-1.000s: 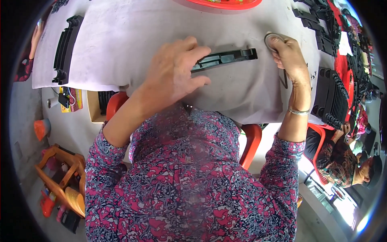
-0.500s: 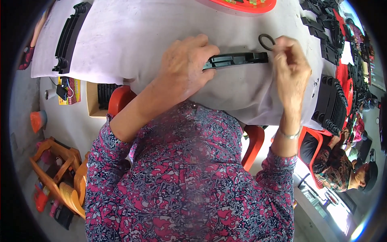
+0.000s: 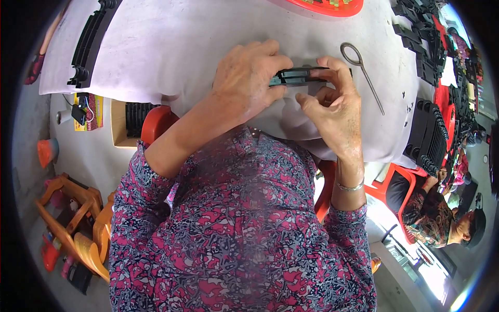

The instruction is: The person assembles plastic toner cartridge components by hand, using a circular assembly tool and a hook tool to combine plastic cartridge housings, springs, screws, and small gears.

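A long, narrow black plastic part (image 3: 296, 76) lies across the cloth-covered table in front of me. My left hand (image 3: 249, 78) is closed on its left end, and the fingers hide that end. At its right end is my right hand (image 3: 335, 104), fingers curved over the far side and thumb held apart on the near side. Those fingers touch or hover just over the part; I cannot tell which. To the right of this hand a metal rod tool with a ring handle (image 3: 365, 78) lies on the cloth, ring end away from me.
A red tray (image 3: 343, 11) holding small yellowish-green pieces stands at the far edge. Black slotted parts (image 3: 93, 44) rest at the far left. Stacked black parts (image 3: 429, 138) and loose black parts (image 3: 418, 44) line the right. Another person (image 3: 442, 223) sits at the lower right.
My right hand has let go of the ring-handled tool, which now lies on the cloth, and has moved left to the part's right end. My left hand keeps its grip.
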`<control>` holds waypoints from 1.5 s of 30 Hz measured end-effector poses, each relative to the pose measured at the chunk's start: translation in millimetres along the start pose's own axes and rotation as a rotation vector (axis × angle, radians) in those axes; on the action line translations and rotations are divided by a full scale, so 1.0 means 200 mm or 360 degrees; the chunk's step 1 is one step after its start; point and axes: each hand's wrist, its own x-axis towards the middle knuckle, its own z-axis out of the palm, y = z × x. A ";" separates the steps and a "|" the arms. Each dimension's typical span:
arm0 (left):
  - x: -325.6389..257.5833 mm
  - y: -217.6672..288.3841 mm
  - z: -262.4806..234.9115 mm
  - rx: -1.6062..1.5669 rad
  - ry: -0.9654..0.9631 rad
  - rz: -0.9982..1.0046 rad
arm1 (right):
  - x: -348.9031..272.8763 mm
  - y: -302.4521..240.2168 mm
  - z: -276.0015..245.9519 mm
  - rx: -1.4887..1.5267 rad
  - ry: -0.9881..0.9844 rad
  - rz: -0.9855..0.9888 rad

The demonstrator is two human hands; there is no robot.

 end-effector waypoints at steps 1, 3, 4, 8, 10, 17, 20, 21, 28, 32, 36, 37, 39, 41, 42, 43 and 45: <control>0.00 0.00 0.00 0.0014 -0.0004 -0.0003 | 0.01 0.01 0.00 0.0098 0.0008 0.0002; 0.01 0.00 0.00 0.0026 -0.0008 -0.0004 | 0.01 0.01 0.01 0.0195 0.0019 0.0004; 0.01 0.00 0.00 0.0024 -0.0011 -0.0002 | 0.00 0.01 0.01 0.0189 0.0031 -0.0007; 0.01 -0.01 0.01 0.0020 0.0008 0.0014 | 0.01 0.02 0.01 0.0229 0.0045 -0.0015; 0.01 0.00 0.00 0.0032 -0.0008 0.0002 | 0.01 0.02 0.01 0.0239 0.0045 -0.0008; 0.01 -0.01 -0.02 -0.0011 -0.0088 0.0054 | 0.00 -0.02 -0.07 -0.0070 -0.0085 0.0050; 0.02 -0.03 -0.06 -0.0019 -0.0253 0.0128 | -0.01 -0.02 -0.15 -0.0282 -0.0084 -0.0096; 0.03 -0.03 -0.07 -0.0020 -0.0251 0.0127 | 0.00 -0.03 -0.17 -0.0283 -0.0086 -0.0097; 0.15 -0.07 -0.12 0.0249 -0.0329 0.0524 | -0.02 -0.04 -0.19 -0.0693 -0.0501 -0.0202; 0.25 -0.05 -0.15 0.0084 -0.0309 0.0573 | -0.07 0.02 -0.10 -0.0248 -0.0601 0.0125; 0.22 -0.07 -0.08 -0.0289 -0.0002 0.0551 | -0.10 -0.02 -0.10 -0.0115 -0.0852 0.0020; 0.19 -0.06 -0.08 -0.0270 0.0105 0.0450 | -0.09 0.02 -0.10 -0.0111 -0.0849 0.0029; 0.13 -0.04 -0.07 -0.0254 0.0206 0.0348 | -0.09 0.09 -0.10 0.0234 -0.0440 -0.0038; 0.04 0.01 -0.11 -0.0605 -0.0031 -0.0077 | -0.03 0.06 -0.12 0.0273 -0.0233 -0.0124; -0.02 0.02 -0.08 -0.0407 -0.0017 -0.0050 | 0.00 0.05 -0.13 0.0082 -0.0140 -0.0272; -0.07 0.07 -0.06 -0.0407 -0.0014 -0.0054 | 0.03 0.02 -0.14 -0.0117 -0.0043 -0.0417; -0.10 0.15 -0.02 -0.0116 0.0085 -0.0076 | 0.07 -0.02 -0.09 -0.0177 -0.0080 -0.0425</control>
